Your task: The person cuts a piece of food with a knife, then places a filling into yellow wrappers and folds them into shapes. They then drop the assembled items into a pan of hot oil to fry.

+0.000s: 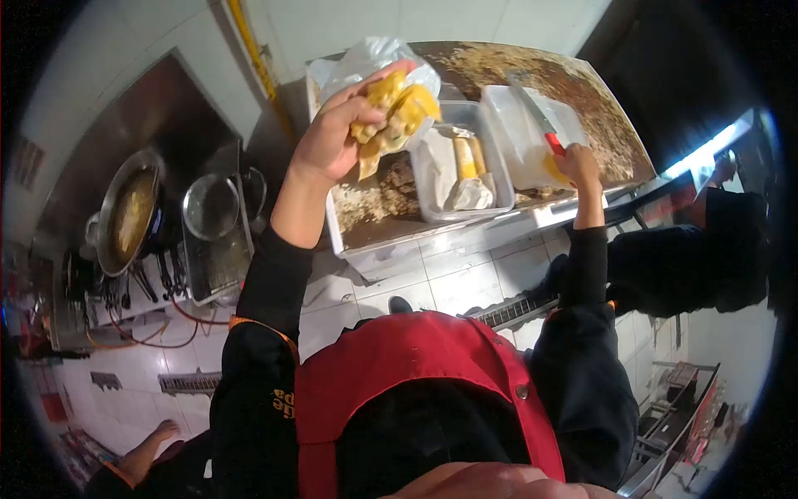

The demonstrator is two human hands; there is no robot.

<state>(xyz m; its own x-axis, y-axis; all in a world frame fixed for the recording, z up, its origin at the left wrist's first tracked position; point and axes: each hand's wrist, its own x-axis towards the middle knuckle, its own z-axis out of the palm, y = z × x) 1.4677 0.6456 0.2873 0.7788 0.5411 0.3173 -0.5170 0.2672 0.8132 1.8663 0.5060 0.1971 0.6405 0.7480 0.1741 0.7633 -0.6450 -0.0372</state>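
My left hand [332, 137] is raised over the worn table and closed around a bunch of soft yellow food pieces [397, 112], some with pale filling showing. Behind it lies a clear plastic bag [374, 58]. My right hand [582, 169] grips the red handle of a knife [532, 110], its blade pointing away over a translucent white plastic tray [507, 125]. A yellow piece [552, 169] lies in the tray beside that hand. Between my hands stands a clear plastic container [426, 204] holding yellow rolls [470, 158] and white paper [474, 195].
On the left, a wok [101, 237] of oil with food in it sits on the stove, next to a round strainer [210, 206]. One person [690, 258] stands at the right; another person's arm [150, 449] shows at lower left. A metal rack [673, 416] is at lower right.
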